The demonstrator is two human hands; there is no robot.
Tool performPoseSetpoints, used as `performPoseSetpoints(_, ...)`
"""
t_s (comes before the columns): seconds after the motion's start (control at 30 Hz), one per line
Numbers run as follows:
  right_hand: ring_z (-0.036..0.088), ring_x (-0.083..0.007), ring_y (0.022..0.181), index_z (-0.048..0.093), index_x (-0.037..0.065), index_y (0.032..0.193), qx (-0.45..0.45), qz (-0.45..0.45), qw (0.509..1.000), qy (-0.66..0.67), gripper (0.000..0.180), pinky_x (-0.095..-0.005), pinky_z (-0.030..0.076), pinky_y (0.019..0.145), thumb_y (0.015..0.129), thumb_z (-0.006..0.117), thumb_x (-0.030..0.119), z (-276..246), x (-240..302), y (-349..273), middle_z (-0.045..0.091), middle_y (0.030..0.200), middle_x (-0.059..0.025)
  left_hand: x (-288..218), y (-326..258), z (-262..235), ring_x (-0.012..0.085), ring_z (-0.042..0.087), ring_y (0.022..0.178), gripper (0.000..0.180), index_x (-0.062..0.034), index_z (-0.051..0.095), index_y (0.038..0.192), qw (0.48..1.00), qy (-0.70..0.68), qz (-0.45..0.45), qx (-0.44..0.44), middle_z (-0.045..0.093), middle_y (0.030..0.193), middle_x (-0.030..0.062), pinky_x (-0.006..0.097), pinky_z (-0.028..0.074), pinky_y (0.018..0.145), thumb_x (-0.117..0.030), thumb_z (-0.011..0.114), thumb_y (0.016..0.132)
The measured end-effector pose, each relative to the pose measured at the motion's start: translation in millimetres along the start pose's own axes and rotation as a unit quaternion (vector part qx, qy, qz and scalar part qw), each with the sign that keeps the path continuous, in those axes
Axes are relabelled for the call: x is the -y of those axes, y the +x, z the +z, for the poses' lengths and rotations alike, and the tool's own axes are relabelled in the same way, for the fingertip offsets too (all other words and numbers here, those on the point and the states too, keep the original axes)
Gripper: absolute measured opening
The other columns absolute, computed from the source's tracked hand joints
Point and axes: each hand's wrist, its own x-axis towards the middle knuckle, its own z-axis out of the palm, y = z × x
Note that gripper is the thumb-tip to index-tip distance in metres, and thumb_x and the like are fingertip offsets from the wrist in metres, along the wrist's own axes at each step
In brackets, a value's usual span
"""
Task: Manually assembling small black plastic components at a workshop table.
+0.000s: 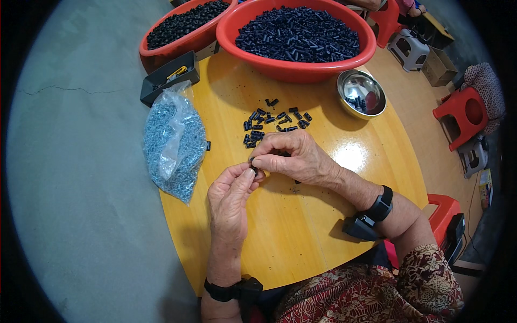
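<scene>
Over the middle of the yellow table, my two hands meet at a small black plastic part. My left hand pinches it between thumb and fingertips. From the right, my right hand has its thumb and forefinger closed at the top end of the same part; whether they hold a second small piece is hidden. Just beyond my fingers lies a loose scatter of short black cylindrical parts. Some of these are partly covered by my right hand.
A large red basin heaped with black parts stands at the back, beside another red basin. At left are a clear bag of small metal pieces and a dark tray with a yellow cutter. A steel bowl sits back right.
</scene>
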Motion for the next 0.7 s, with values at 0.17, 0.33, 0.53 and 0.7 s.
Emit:
performPoseSetpoints(0.17, 0.062, -0.0083, 0.085, 0.069, -0.001, 0.099, 0.0, 0.04, 0.996, 0.083, 0.016, -0.0238, 0.05, 0.076, 0.09, 0.066, 0.012, 0.3, -0.2, -0.7, 0.068, 0.089, -0.0027, -0.5, 0.4, -1.7, 0.0131, 0.062, 0.089, 0.021, 0.0039, 0.062, 0.109, 1.0, -0.017, -0.006, -0.005, 0.067, 0.096, 0.0081, 0.026, 0.048, 0.084, -0.011, 0.06, 0.094)
performPoseSetpoints(0.33, 0.062, -0.0078, 0.087, 0.069, 0.0, 0.103, -0.023, 0.024, 0.998, 0.045, 0.018, -0.0233, 0.05, 0.078, 0.09, 0.067, 0.012, -0.1, 0.0, 1.0, 0.069, 0.092, -0.0029, -2.5, -0.6, -2.2, 0.016, 0.065, 0.088, 0.015, -0.0017, 0.061, 0.107, 0.999, -0.039, -0.034, -0.001, 0.068, 0.094, 0.0079, 0.027, 0.05, 0.084, -0.011, 0.058, 0.095)
performPoseSetpoints(0.53, 0.061, -0.0067, 0.085, 0.069, 0.0, 0.099, -0.002, 0.004, 1.0, 0.024, 0.014, -0.0227, 0.05, 0.076, 0.089, 0.068, 0.01, -2.2, -5.0, 1.5, 0.068, 0.09, -0.0026, -1.3, 0.5, -1.8, 0.0142, 0.063, 0.089, 0.02, 0.0021, 0.061, 0.109, 0.999, -0.034, -0.035, 0.011, 0.068, 0.095, 0.0082, 0.026, 0.049, 0.084, -0.012, 0.058, 0.096)
performPoseSetpoints(0.7, 0.061, -0.0059, 0.08, 0.068, 0.0, 0.092, 0.006, 0.017, 0.999, 0.048, 0.01, -0.0218, 0.05, 0.071, 0.088, 0.067, 0.009, -1.1, -3.7, 1.4, 0.067, 0.086, -0.0013, -0.4, 0.7, -0.8, 0.0138, 0.064, 0.089, 0.02, 0.0028, 0.061, 0.109, 0.999, -0.02, -0.031, 0.004, 0.068, 0.096, 0.0088, 0.025, 0.049, 0.083, -0.011, 0.059, 0.094)
